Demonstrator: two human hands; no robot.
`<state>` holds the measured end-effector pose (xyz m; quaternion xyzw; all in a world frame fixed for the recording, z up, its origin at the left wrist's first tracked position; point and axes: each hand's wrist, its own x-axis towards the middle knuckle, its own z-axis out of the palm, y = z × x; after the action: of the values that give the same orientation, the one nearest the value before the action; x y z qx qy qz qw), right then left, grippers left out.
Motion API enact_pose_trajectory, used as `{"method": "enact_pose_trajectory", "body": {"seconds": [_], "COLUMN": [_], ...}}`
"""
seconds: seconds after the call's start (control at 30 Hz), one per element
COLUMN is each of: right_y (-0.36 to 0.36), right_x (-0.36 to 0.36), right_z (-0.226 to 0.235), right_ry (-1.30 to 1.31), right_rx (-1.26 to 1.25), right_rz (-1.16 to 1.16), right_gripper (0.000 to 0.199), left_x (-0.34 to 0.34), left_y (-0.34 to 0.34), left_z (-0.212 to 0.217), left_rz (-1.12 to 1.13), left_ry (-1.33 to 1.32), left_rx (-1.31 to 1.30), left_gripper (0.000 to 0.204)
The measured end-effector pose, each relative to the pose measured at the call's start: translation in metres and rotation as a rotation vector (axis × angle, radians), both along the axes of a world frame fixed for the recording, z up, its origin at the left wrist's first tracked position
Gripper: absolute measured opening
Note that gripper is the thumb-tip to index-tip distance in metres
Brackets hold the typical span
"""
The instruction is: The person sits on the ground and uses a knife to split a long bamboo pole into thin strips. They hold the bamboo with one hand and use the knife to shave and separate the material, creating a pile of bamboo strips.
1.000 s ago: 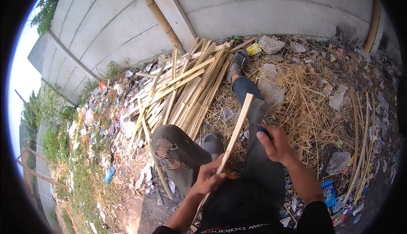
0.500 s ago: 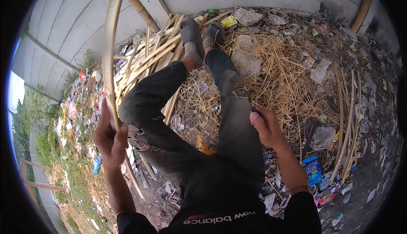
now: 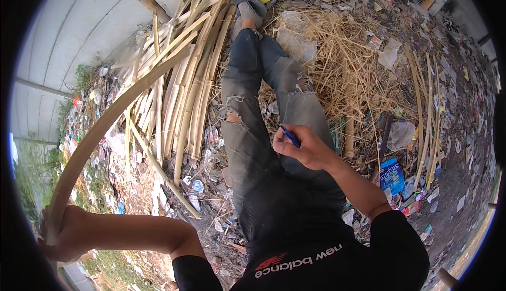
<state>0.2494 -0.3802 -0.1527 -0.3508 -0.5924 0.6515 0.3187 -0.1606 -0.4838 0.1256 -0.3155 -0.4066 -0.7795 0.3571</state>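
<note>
My left hand (image 3: 66, 233) is far out at the lower left, closed around the end of a long split bamboo strip (image 3: 105, 127). The strip arcs up and right, its far end over the bamboo pile (image 3: 176, 80). My right hand (image 3: 305, 149) rests over my right thigh and grips a blue pen (image 3: 290, 136). My legs in torn grey jeans (image 3: 247, 117) stretch away toward the wall, feet crossed near the top.
A heap of dry straw (image 3: 342, 64) lies right of my legs. More bamboo strips (image 3: 421, 106) lie further right. Litter, plastic scraps and a blue packet (image 3: 391, 175) cover the ground. A grey concrete wall (image 3: 68, 33) curves around the left and top.
My left hand has swung the bamboo strip out to the lower left, its far end dropping toward the pile. My right hand with the pen stays over my thigh.
</note>
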Motion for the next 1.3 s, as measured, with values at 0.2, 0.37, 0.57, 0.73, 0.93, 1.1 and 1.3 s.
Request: {"method": "enact_pose_trajectory", "body": {"seconds": [0.2,0.37,0.57,0.73,0.93,1.1,1.3], "right_y": [0.019,0.052,0.091,0.119,0.141,0.166,0.144], "right_x": [-0.064,-0.082,-0.041,-0.008,0.036,0.068,0.098], "right_z": [0.011,0.015,-0.027,-0.066,-0.078,-0.08,-0.072], "right_ry": [0.172,0.461,0.429,0.332,0.332,0.434,0.045], "right_rx": [0.003,-0.368,-0.466,-0.393,-0.293,-0.371,-0.326], "right_rz": [-0.084,-0.477,-0.773,-0.857,-0.789,-0.815,-0.762], "right_gripper": [0.054,0.045,0.044,0.024,0.031,0.042,0.047], "left_x": [0.084,0.154,0.209,0.21,0.177,0.171,0.21], "left_y": [0.104,0.139,0.103,0.047,0.029,0.055,0.073], "left_z": [-0.14,-0.252,-0.323,-0.299,-0.281,-0.326,-0.342], "left_rz": [-0.755,-1.053,-1.437,-1.787,-1.122,-0.945,-1.345], "left_ry": [-0.627,-0.973,-1.148,-1.188,0.394,0.474,0.185], "left_rx": [0.246,0.166,-0.314,-1.251,-1.421,-1.755,-1.814], "left_gripper": [0.031,0.043,0.059,0.058,0.072,0.044,0.024]}}
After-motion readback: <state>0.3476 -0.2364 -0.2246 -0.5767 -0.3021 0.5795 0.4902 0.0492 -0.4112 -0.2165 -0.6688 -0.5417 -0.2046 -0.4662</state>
